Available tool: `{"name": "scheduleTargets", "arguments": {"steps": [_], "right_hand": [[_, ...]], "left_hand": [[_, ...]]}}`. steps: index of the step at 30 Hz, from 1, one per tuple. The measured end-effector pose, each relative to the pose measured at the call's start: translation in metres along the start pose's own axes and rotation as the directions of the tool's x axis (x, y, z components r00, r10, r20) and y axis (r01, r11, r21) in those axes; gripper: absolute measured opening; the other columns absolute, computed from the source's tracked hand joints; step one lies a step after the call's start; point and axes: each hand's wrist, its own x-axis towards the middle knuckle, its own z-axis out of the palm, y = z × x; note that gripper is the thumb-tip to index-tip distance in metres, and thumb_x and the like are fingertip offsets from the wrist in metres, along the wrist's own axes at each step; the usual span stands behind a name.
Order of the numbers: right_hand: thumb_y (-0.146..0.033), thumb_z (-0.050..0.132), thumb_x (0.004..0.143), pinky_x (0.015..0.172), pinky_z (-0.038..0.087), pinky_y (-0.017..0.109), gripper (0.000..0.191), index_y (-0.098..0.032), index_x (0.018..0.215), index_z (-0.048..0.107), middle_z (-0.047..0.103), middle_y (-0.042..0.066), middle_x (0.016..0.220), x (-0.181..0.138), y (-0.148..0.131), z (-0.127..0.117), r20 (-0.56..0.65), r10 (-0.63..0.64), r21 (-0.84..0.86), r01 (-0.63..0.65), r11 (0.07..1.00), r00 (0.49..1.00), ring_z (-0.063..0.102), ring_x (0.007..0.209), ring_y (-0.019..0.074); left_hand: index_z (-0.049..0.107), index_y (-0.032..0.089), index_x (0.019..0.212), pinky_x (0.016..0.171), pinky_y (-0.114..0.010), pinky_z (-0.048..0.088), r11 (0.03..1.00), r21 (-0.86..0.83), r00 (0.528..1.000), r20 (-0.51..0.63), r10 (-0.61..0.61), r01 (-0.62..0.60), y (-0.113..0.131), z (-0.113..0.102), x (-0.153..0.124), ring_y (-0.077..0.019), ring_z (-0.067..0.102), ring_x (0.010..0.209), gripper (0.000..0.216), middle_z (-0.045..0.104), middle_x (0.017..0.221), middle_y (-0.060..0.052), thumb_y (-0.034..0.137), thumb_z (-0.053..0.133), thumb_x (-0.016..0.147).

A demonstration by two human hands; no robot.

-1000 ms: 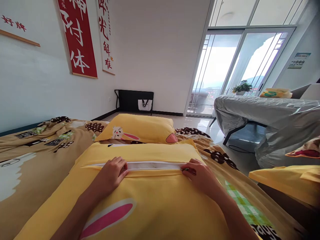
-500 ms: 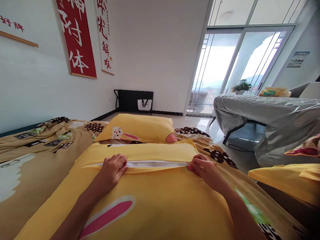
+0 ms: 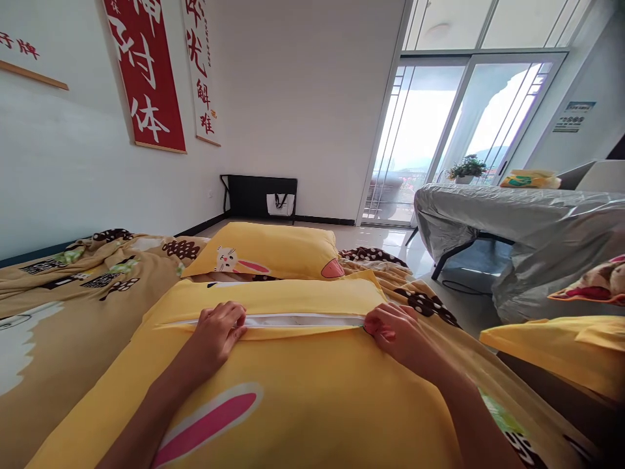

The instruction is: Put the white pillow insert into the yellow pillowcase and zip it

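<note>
Before me lies a yellow pillowcase [image 3: 312,391] with a pink-and-white rabbit-ear print. A long slit runs across it, and white filling or an inner pillow [image 3: 303,320] shows through. Toward the slit's left part, my left hand [image 3: 221,331] is closed, thumb and fingers pinching the cloth edge. At the slit's right end, my right hand [image 3: 398,331] has its fingers curled in on the fabric; its fingertips are partly hidden. Just beyond is a second yellow pillow [image 3: 278,247] with a rabbit face print.
A tan patterned blanket [image 3: 97,326] spreads under the pillows. More yellow cloth [image 3: 561,345] lies at the right. A table under a silvery cover [image 3: 488,202] stands at the back right, near a sliding glass door [image 3: 424,137]. A black folded panel [image 3: 256,195] leans by the wall.
My right hand has shifted slightly, its fingers curling closer in at the slit's right end. My left hand keeps its pinch, and the view has turned a little.
</note>
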Motion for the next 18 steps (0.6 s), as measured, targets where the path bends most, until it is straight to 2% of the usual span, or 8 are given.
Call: {"name": "scheduleTargets", "arguments": {"steps": [3, 6, 9, 14, 18], "right_hand": [[-0.009, 0.044, 0.069, 0.080, 0.035, 0.036, 0.019, -0.022, 0.077, 0.055, 0.064, 0.001, 0.080, 0.001, -0.001, 0.004, -0.001, 0.008, -0.048, -0.008, 0.999, 1.000, 0.054, 0.076, 0.0164], [-0.012, 0.045, 0.074, 0.080, 0.033, 0.035, 0.012, -0.021, 0.073, 0.052, 0.063, 0.000, 0.074, 0.001, 0.003, 0.009, -0.056, -0.007, -0.054, 0.004, 0.999, 0.998, 0.053, 0.070, 0.0146], [-0.015, 0.048, 0.080, 0.078, 0.032, 0.033, 0.011, -0.020, 0.071, 0.052, 0.060, -0.002, 0.067, 0.001, 0.008, 0.013, -0.168, -0.097, -0.072, 0.086, 0.994, 0.981, 0.050, 0.062, 0.0120], [-0.011, 0.049, 0.080, 0.072, 0.033, 0.029, 0.014, -0.019, 0.069, 0.052, 0.057, -0.002, 0.062, 0.004, 0.007, 0.013, -0.408, -0.269, -0.169, 0.218, 0.961, 0.872, 0.049, 0.061, 0.0117], [-0.010, 0.050, 0.082, 0.073, 0.037, 0.028, 0.013, -0.018, 0.072, 0.054, 0.058, 0.000, 0.066, 0.005, -0.001, 0.011, -0.492, -0.304, -0.231, 0.214, 0.949, 0.816, 0.053, 0.068, 0.0139]], "left_hand": [[0.046, 0.020, 0.081, 0.085, -0.036, 0.031, 1.000, -0.011, 1.000, -0.006, -0.004, 0.004, 0.001, -0.001, 0.000, -0.0211, 0.052, 0.100, 0.013, 0.058, 0.099, -0.003, 0.027, 0.038, 0.087], [0.047, 0.020, 0.082, 0.082, -0.036, 0.032, 0.999, -0.034, 1.000, -0.007, -0.016, 0.016, 0.005, -0.003, -0.001, -0.0203, 0.052, 0.094, 0.016, 0.058, 0.095, -0.003, 0.029, 0.035, 0.088], [0.048, 0.021, 0.085, 0.079, -0.036, 0.032, 0.998, -0.043, 0.999, 0.006, -0.037, 0.037, 0.008, -0.006, -0.001, -0.0196, 0.051, 0.087, 0.020, 0.057, 0.088, -0.002, 0.031, 0.032, 0.090], [0.047, 0.021, 0.084, 0.077, -0.034, 0.033, 0.992, -0.109, 0.998, -0.024, -0.065, 0.062, 0.007, -0.005, 0.000, -0.0202, 0.051, 0.087, 0.023, 0.057, 0.088, -0.003, 0.037, 0.031, 0.091], [0.042, 0.022, 0.083, 0.074, -0.032, 0.033, 0.982, -0.155, 0.990, -0.079, -0.118, 0.104, 0.007, 0.000, 0.000, -0.0195, 0.052, 0.080, 0.024, 0.057, 0.082, -0.001, 0.041, 0.030, 0.091]]}}
